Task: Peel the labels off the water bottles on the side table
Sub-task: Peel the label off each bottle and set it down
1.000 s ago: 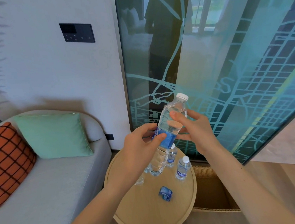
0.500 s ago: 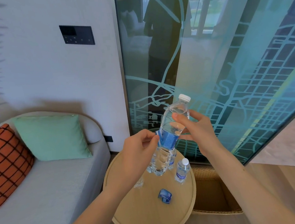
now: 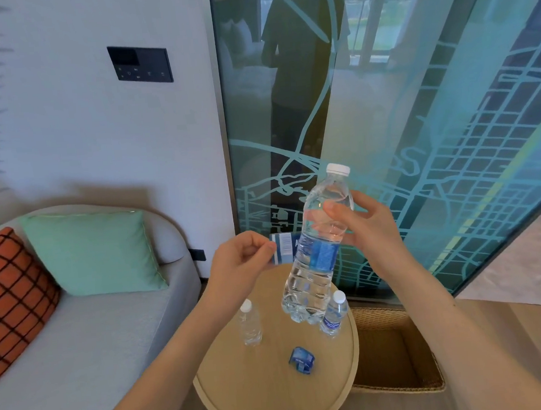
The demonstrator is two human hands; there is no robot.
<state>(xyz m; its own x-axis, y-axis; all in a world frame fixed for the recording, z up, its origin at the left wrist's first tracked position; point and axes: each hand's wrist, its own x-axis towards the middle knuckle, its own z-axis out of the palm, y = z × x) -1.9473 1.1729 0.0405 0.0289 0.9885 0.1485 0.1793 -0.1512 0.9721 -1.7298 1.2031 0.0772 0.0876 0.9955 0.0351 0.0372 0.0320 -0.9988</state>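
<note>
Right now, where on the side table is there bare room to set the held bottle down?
Free: the near half of the side table, in front of the crumpled label. Crowded: the far part, with the bare bottle on the left and the labelled bottle on the right.

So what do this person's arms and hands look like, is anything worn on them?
Both are bare: the left hand and right hand show no gloves, rings or watch, and both forearms are uncovered down to the frame's edge, with no sleeve in view.
</note>
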